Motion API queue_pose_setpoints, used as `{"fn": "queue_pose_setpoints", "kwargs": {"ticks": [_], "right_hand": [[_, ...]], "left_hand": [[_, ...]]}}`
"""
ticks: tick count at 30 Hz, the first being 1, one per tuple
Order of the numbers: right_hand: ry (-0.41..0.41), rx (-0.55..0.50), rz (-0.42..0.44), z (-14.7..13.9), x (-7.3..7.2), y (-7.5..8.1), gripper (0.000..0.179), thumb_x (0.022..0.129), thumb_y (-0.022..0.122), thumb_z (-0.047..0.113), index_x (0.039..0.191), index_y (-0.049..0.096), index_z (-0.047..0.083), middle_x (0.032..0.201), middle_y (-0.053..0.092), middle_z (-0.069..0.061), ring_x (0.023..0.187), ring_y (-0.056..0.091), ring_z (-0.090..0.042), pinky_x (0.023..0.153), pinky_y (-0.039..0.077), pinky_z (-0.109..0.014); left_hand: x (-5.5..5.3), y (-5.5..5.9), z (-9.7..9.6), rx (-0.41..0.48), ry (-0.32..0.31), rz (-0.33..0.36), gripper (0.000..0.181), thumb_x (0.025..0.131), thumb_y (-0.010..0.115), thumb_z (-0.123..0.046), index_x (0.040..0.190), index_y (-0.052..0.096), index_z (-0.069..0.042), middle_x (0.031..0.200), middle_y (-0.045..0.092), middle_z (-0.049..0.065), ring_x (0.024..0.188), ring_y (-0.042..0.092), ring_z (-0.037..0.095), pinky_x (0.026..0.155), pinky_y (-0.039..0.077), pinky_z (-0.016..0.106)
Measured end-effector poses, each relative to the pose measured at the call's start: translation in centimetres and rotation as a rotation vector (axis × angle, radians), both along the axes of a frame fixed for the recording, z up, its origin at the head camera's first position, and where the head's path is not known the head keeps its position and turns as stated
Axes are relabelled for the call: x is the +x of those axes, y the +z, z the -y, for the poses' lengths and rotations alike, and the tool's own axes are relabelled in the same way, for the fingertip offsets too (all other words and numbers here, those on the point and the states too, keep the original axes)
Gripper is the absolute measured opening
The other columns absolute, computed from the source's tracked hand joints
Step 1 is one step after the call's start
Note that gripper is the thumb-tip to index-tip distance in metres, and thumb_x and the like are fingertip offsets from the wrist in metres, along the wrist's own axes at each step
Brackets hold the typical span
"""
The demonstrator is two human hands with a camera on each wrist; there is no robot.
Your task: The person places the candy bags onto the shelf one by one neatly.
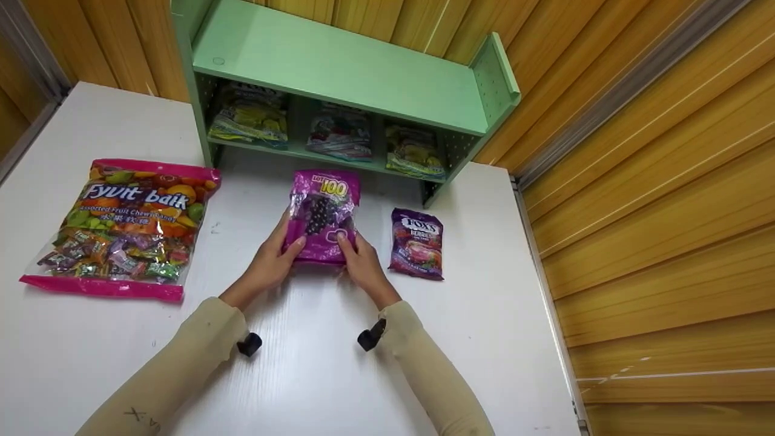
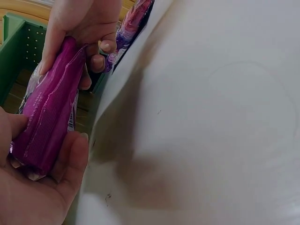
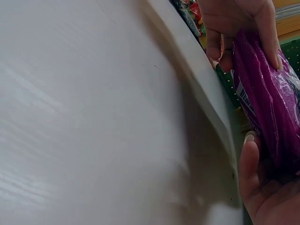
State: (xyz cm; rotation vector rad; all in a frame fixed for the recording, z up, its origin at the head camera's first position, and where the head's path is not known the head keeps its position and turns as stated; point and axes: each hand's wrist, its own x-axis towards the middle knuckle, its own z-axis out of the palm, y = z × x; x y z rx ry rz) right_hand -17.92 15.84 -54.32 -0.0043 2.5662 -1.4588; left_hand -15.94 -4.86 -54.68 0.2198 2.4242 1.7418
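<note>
Both hands hold a purple candy bag (image 1: 323, 218) marked "LOT 100" upright over the table, just in front of the green shelf. The left hand (image 1: 270, 257) grips its lower left side, thumb on the front and fingers behind. On the lower right side the right hand (image 1: 363, 261) grips it the same way. In the left wrist view the bag's bottom seam (image 2: 44, 126) faces the camera, with fingers curled underneath. A barcode shows on its back in the right wrist view, beside the right hand (image 3: 276, 201).
A large "Fyvit baik" candy bag (image 1: 130, 230) lies at left. A small "Fox's" bag (image 1: 417, 244) lies at right. The green shelf (image 1: 339, 63) holds a yellow bag (image 1: 251, 118), a pale bag (image 1: 340, 133) and another yellow bag (image 1: 415, 150). Wood-patterned walls border the white table (image 1: 484, 339).
</note>
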Motion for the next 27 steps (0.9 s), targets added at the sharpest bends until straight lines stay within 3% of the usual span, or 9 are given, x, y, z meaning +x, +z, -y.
{"fn": "queue_pose_setpoints", "kwargs": {"ticks": [6, 12, 17, 22, 25, 27], "right_hand": [[-0.007, 0.017, -0.011, -0.1, 0.0, 0.7, 0.047, 0.1, 0.042, 0.052, 0.123, 0.056, 0.013, 0.104, 0.066, -0.01, 0.082, 0.06, -0.014, 0.081, 0.05, -0.03], [-0.001, -0.008, -0.024, -0.3, 0.1, 1.4, 0.045, 0.1, 0.041, 0.051, 0.12, 0.056, 0.012, 0.095, 0.065, -0.012, 0.07, 0.061, -0.019, 0.068, 0.051, -0.03], [0.002, -0.005, -0.065, -0.3, 0.1, 1.9, 0.043, 0.102, 0.041, 0.046, 0.12, 0.056, 0.011, 0.092, 0.063, -0.01, 0.071, 0.057, -0.014, 0.069, 0.049, -0.028], [-0.006, -0.021, -0.085, -0.2, 0.1, 2.3, 0.04, 0.102, 0.04, 0.045, 0.113, 0.057, 0.01, 0.08, 0.058, -0.006, 0.062, 0.053, -0.012, 0.061, 0.048, -0.026], [-0.007, -0.032, -0.102, -0.2, 0.2, 2.7, 0.038, 0.103, 0.04, 0.043, 0.112, 0.056, 0.01, 0.077, 0.055, -0.003, 0.062, 0.052, -0.013, 0.06, 0.046, -0.025], [-0.006, -0.045, -0.116, -0.2, 0.3, 3.0, 0.038, 0.103, 0.04, 0.042, 0.113, 0.056, 0.01, 0.076, 0.054, -0.002, 0.063, 0.053, -0.016, 0.059, 0.046, -0.025]], "left_hand": [[-0.1, 0.7, -0.2, -0.018, 0.003, -0.056, 0.069, 0.103, 0.042, -0.037, 0.156, -0.001, -0.029, 0.164, 0.005, 0.005, 0.15, 0.014, 0.033, 0.121, 0.014, 0.049], [-0.1, 1.3, -0.4, -0.009, 0.007, -0.079, 0.068, 0.103, 0.043, -0.034, 0.156, -0.001, -0.034, 0.165, 0.004, 0.002, 0.15, 0.015, 0.032, 0.121, 0.017, 0.049], [0.0, 1.9, -0.6, 0.009, 0.004, -0.076, 0.068, 0.103, 0.043, -0.034, 0.155, -0.001, -0.035, 0.165, 0.004, 0.002, 0.149, 0.017, 0.034, 0.12, 0.018, 0.051], [0.0, 2.3, -0.8, 0.013, 0.004, -0.081, 0.068, 0.103, 0.042, -0.035, 0.155, -0.002, -0.036, 0.165, 0.003, 0.0, 0.149, 0.017, 0.033, 0.119, 0.02, 0.05], [0.0, 2.5, -0.8, 0.028, 0.0, -0.1, 0.068, 0.103, 0.043, -0.035, 0.155, -0.002, -0.035, 0.165, 0.002, -0.001, 0.147, 0.025, 0.033, 0.11, 0.038, 0.051], [-0.1, 2.7, -0.9, 0.038, 0.003, -0.12, 0.068, 0.103, 0.043, -0.034, 0.156, -0.001, -0.033, 0.165, 0.002, -0.001, 0.146, 0.026, 0.034, 0.106, 0.042, 0.052]]}}
